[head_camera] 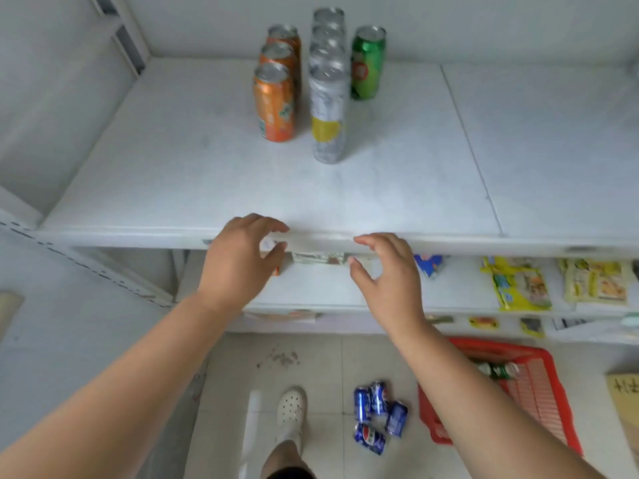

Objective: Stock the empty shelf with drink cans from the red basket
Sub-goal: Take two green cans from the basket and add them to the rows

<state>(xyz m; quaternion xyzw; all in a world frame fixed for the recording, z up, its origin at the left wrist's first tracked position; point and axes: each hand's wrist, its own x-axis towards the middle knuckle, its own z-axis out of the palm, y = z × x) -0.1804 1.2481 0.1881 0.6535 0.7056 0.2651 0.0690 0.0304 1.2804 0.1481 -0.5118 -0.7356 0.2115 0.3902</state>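
Note:
On the white shelf stand three rows of cans: three orange cans, several silver-and-yellow cans and one green can. My left hand and my right hand hover at the shelf's front edge, both empty with fingers loosely curved, well short of the cans. The red basket sits on the floor at lower right with a green can in it; my right forearm hides part of it. Several blue cans lie on the floor tiles left of the basket.
Lower shelves hold yellow snack packets and a blue packet at right. My foot in a white clog stands on the tiles. A cardboard box corner shows at far right. A white upright frames the shelf's left side.

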